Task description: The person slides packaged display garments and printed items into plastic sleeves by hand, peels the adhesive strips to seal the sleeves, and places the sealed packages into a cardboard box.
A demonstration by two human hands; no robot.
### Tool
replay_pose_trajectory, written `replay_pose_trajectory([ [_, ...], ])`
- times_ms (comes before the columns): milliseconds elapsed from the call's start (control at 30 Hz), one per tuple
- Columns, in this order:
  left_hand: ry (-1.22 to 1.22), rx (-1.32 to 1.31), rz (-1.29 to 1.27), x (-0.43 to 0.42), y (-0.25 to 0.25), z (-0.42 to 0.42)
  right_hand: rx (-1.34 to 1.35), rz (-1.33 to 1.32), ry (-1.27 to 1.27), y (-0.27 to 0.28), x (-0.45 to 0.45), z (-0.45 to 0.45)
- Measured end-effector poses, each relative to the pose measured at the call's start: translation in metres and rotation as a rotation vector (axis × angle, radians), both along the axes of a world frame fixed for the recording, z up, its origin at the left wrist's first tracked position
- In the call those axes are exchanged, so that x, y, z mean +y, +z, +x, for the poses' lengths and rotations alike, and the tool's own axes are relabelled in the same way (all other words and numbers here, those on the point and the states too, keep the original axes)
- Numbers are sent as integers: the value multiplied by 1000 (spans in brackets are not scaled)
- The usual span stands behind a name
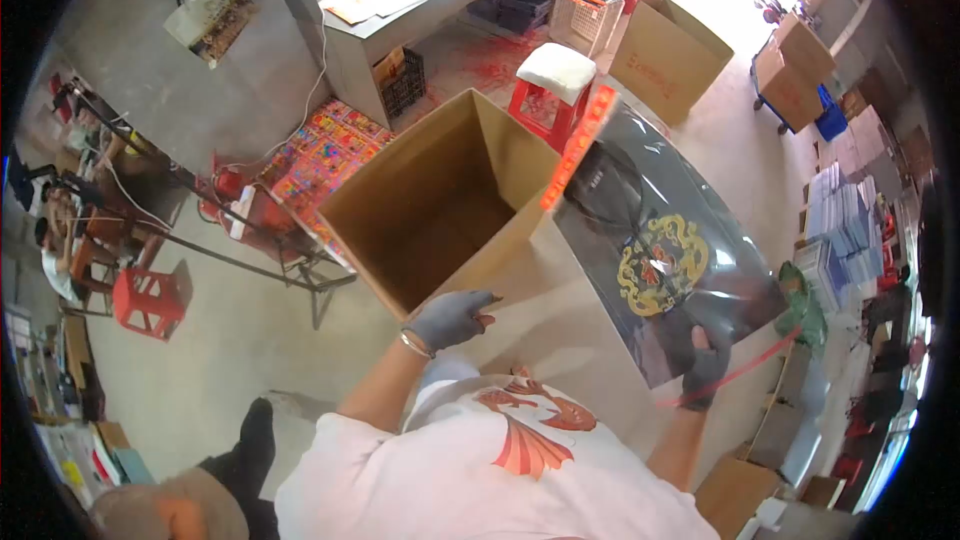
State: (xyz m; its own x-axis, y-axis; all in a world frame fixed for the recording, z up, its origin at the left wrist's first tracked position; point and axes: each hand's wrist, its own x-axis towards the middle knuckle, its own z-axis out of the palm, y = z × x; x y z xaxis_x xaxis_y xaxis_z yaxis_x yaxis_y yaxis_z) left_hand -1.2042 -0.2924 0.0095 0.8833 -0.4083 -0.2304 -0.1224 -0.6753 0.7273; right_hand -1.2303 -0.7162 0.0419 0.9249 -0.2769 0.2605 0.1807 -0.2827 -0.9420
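Note:
My right hand (708, 368), in a grey fingerless glove, grips the lower edge of a flat plastic-wrapped black package (640, 190). It has a gold dragon-like emblem on its front and an orange-red printed strip (580, 148) along its far left edge. A thin red strap (752, 366) runs across by my right wrist. My left hand (450, 321), also gloved and with a bracelet at the wrist, has its fingers stretched out beside the near edge of a cardboard box (425, 208). The box stands open-topped, its visible interior bare brown card.
Behind the box are a red stool (548, 90) with a white cushion and a second cardboard box (668, 58). A workbench (420, 15) holds papers. Stacked packages (845, 220) line the right side. Another person (175, 505) stands at the lower left.

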Motion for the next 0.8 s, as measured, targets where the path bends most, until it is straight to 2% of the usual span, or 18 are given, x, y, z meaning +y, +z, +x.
replay_pose_trajectory([
  [133,88,-34,73,-37,4,40,67,81,-54,-7,-45,42],
  [233,66,-104,148,-26,-29,58,2,82,-177,-41,-49,69],
  [300,116,15,331,-20,-21,83,25,177,-110,-27,-24,98],
  [333,136,-15,372,-14,-38,97,44,222,-105,-20,-15,116],
  [400,145,71,303,-10,-34,141,84,290,-134,-11,-18,148],
  [433,167,-60,315,-9,-55,159,97,319,-155,-6,-19,172],
  [500,133,41,309,-19,-48,206,119,384,-180,5,-39,187],
  [533,101,42,297,-29,-42,231,117,372,-213,11,-41,200],
  [600,28,-5,179,-47,-27,288,36,513,-164,31,-39,244],
  [633,30,-29,176,-52,-38,267,11,512,-157,15,-39,213],
  [700,39,-259,83,-79,-24,302,53,523,-95,17,-53,228],
  [733,49,-270,88,-89,-19,313,45,528,-82,11,-62,232],
  [800,84,-230,-165,-107,-14,349,70,503,46,0,-76,251],
])
